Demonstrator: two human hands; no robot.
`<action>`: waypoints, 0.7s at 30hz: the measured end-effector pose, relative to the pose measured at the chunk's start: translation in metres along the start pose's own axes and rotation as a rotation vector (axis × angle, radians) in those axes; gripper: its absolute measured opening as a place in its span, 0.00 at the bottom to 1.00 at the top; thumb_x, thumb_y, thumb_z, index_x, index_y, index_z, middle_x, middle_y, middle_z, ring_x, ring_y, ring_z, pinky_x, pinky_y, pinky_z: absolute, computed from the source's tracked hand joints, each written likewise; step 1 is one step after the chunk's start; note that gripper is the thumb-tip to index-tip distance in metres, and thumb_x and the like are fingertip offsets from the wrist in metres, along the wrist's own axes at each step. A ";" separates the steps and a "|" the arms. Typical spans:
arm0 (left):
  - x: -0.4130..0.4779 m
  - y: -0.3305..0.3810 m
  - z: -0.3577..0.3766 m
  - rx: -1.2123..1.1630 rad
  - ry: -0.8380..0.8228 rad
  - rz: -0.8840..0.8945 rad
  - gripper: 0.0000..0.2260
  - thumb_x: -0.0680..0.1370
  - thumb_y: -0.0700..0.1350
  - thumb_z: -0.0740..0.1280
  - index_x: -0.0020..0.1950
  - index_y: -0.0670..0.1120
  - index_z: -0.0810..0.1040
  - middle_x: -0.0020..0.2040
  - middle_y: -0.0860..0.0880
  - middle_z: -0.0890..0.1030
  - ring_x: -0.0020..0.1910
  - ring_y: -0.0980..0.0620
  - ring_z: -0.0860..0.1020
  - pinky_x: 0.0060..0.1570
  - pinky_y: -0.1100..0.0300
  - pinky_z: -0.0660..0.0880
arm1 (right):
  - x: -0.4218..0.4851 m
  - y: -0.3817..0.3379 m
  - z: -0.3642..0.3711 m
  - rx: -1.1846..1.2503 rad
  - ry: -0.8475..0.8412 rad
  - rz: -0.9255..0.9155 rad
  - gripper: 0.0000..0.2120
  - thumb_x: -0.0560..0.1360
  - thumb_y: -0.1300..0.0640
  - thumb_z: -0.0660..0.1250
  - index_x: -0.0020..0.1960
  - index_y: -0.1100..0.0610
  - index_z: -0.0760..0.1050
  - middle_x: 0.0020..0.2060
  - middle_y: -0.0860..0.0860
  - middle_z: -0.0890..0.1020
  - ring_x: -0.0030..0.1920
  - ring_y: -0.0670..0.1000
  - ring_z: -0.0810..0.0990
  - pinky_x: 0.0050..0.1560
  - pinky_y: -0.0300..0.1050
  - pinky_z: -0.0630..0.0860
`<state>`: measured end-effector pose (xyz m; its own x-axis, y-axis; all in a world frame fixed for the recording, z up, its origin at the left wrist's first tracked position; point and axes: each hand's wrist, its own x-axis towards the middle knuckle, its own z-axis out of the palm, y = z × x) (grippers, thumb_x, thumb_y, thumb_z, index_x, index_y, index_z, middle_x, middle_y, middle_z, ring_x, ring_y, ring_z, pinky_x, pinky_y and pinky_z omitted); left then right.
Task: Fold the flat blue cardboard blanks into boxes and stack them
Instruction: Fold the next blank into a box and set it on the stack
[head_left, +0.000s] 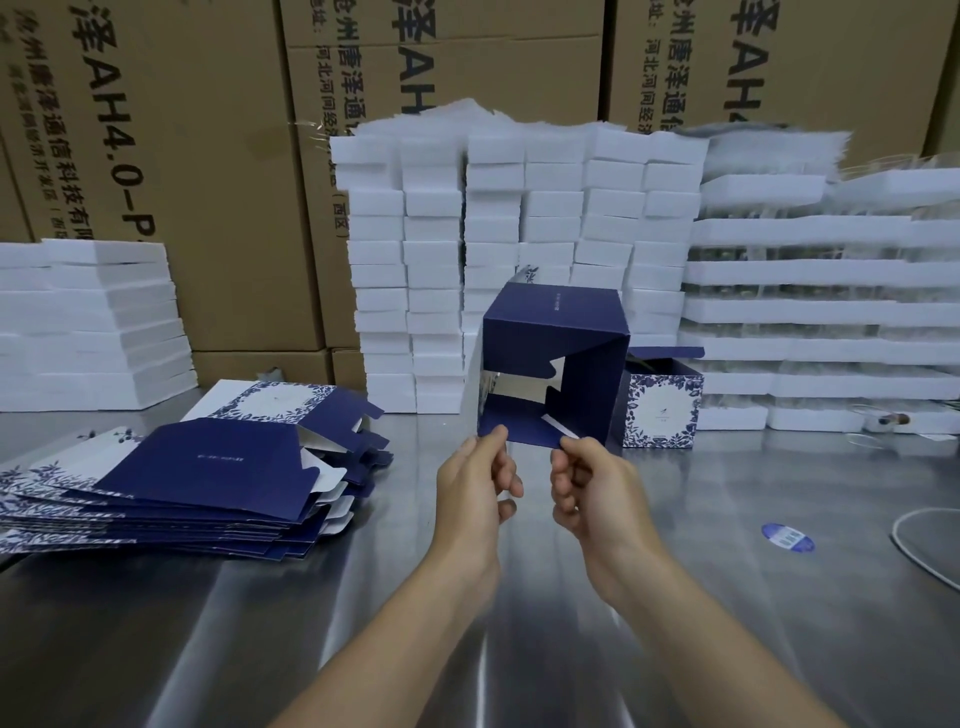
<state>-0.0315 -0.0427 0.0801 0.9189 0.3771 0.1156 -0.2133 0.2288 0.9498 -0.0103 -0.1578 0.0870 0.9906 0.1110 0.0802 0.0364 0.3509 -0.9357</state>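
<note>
Nearest the camera, both hands reach forward over the steel counter (363, 597). The left hand (475, 488) and the right hand (592, 488) each have fingers curled, and each pinches the near lower flap of the half-formed box (550, 332). The box is held up off the counter with its open end turned towards the person, probably so the bottom flaps can be seen and tucked into each other. The bottom is not yet closed; light shows through the gap.

To the left of that box lies the fanned pile of flat blanks (208, 467), within easy reach for the next one. Just behind it to the right stands a finished box (662, 405), seemingly the start of the stack. Beyond the box rise white foam stacks (519, 218), and behind those, brown cartons (208, 156).
</note>
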 end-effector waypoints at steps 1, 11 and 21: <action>0.001 0.001 -0.001 -0.008 -0.003 -0.020 0.15 0.83 0.52 0.67 0.37 0.50 0.72 0.31 0.52 0.70 0.31 0.54 0.72 0.40 0.55 0.67 | 0.000 0.001 0.000 -0.006 -0.014 0.000 0.17 0.81 0.56 0.65 0.34 0.56 0.76 0.27 0.49 0.72 0.26 0.46 0.67 0.26 0.36 0.64; 0.001 0.003 -0.001 0.065 -0.018 0.037 0.19 0.84 0.48 0.62 0.34 0.48 0.71 0.31 0.50 0.72 0.33 0.54 0.73 0.41 0.55 0.69 | 0.001 0.009 0.003 -0.106 -0.159 0.009 0.18 0.81 0.49 0.67 0.33 0.51 0.78 0.30 0.50 0.75 0.28 0.47 0.70 0.30 0.38 0.68; -0.001 0.000 -0.001 0.086 -0.021 -0.051 0.19 0.82 0.48 0.63 0.31 0.48 0.69 0.29 0.50 0.70 0.31 0.52 0.72 0.45 0.51 0.70 | 0.000 0.015 0.005 -0.109 -0.117 0.028 0.18 0.80 0.52 0.66 0.31 0.53 0.76 0.28 0.52 0.75 0.27 0.48 0.69 0.28 0.38 0.66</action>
<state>-0.0322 -0.0424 0.0794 0.9349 0.3477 0.0712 -0.1371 0.1688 0.9761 -0.0105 -0.1478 0.0751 0.9694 0.2294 0.0869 0.0294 0.2434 -0.9695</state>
